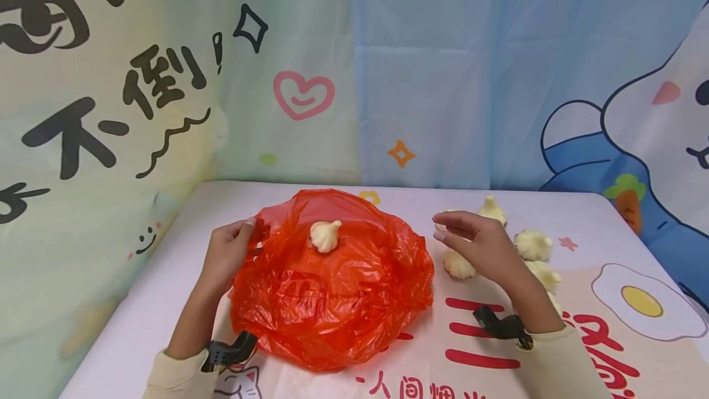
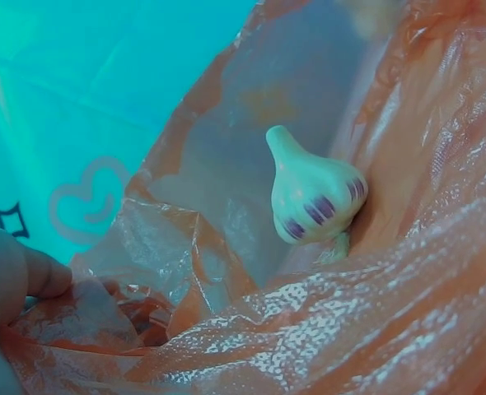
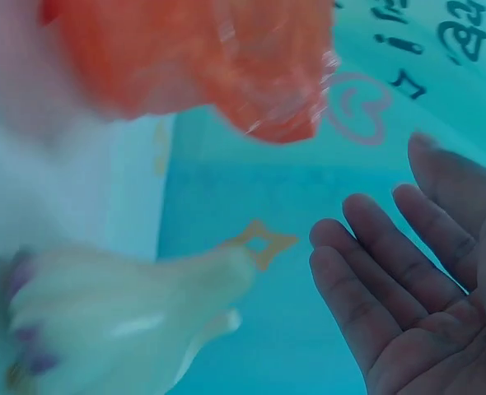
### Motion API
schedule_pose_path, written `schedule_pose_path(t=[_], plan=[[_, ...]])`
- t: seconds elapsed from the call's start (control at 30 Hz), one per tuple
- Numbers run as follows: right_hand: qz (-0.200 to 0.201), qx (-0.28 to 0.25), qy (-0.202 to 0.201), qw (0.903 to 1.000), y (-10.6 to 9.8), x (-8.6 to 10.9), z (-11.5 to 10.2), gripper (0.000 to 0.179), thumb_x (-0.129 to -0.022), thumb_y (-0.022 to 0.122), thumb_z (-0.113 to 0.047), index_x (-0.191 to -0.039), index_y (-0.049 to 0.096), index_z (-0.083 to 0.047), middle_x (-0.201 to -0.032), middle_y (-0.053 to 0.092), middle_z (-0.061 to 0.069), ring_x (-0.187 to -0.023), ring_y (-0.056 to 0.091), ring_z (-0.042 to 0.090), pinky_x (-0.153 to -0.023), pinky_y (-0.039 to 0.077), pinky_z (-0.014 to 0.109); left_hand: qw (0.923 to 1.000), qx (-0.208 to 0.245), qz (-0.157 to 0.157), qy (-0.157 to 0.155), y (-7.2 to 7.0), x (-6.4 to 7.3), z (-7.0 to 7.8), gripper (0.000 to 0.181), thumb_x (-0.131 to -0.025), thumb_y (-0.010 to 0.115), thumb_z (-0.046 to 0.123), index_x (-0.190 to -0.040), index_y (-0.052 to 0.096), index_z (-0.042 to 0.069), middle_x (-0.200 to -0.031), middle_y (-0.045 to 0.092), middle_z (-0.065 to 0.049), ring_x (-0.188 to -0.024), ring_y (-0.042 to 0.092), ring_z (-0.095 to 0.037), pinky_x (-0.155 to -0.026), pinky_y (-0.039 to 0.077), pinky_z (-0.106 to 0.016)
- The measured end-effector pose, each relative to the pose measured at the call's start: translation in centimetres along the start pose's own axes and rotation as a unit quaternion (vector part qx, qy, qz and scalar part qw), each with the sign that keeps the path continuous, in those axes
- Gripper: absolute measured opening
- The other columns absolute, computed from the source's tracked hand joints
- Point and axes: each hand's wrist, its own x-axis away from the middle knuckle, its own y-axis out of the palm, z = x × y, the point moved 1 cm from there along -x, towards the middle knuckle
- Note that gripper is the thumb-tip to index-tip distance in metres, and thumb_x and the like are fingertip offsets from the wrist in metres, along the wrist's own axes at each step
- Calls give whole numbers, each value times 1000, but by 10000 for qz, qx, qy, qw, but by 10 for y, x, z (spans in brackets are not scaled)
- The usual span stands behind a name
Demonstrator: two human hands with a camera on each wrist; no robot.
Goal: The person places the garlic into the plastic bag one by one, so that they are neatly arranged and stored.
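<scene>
A crinkled red plastic bag [image 1: 332, 306] lies spread on the table, its mouth open. My left hand [image 1: 226, 255] pinches the bag's left rim between thumb and fingers. Inside the mouth sits a garlic bulb [image 1: 324, 236]; the left wrist view shows purple marks on this garlic bulb [image 2: 313, 193]. To the right of the bag, my right hand [image 1: 484, 245] is held over the table with fingers extended and nothing in them. Close to it are one garlic bulb [image 1: 458, 265] and, partly covered by the hand, others. The right wrist view has a blurred garlic bulb [image 3: 119, 321] beside the fingers.
Several more garlic bulbs [image 1: 533, 245] are grouped on the right, some behind the right forearm. The printed tablecloth [image 1: 410, 362] reaches back to a hanging patterned curtain [image 1: 426, 79]. Each wrist carries a black camera band [image 1: 501, 325].
</scene>
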Motion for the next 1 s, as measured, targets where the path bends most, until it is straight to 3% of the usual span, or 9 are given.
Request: schedule_pose_path(t=[0.17, 0.57, 0.8, 1.0], plan=[[-388, 66, -142, 9991, -4, 5, 16, 47, -89, 73, -27, -129, 61, -7, -127, 62, 12, -118, 57, 36, -87, 52, 43, 10000, -2, -9, 15, 1, 0, 1, 52, -103, 43, 41, -128, 59, -3, -118, 63, -22, -101, 66, -33, -80, 56, -37], [-541, 253, 57, 9982, -7, 4, 40, 48, -87, 75, -19, -129, 61, -2, -127, 61, 15, -118, 56, 37, -92, 48, 45, 10000, 29, -24, 3, 0, 1, 0, 52, -104, 43, 40, -128, 59, -3, -117, 63, -22, -101, 66, -32, -80, 56, -36], [-608, 485, 343, 9964, -9, 6, 44, 40, -89, 73, -16, -125, 64, -4, -121, 63, 16, -111, 60, 36, -85, 54, 44, 10000, 14, -3, -48, -1, 0, -1, 52, -103, 43, 42, -127, 60, -1, -117, 64, -20, -100, 67, -31, -79, 56, -36], [-504, 756, 440, 9949, -8, 5, 43, 26, -89, 71, -11, -115, 71, -6, -105, 67, 8, -96, 63, 28, -76, 57, 34, 10000, -5, -6, -60, -1, 0, -1, 51, -103, 43, 41, -127, 60, -2, -116, 64, -21, -99, 67, -31, -78, 56, -36]])
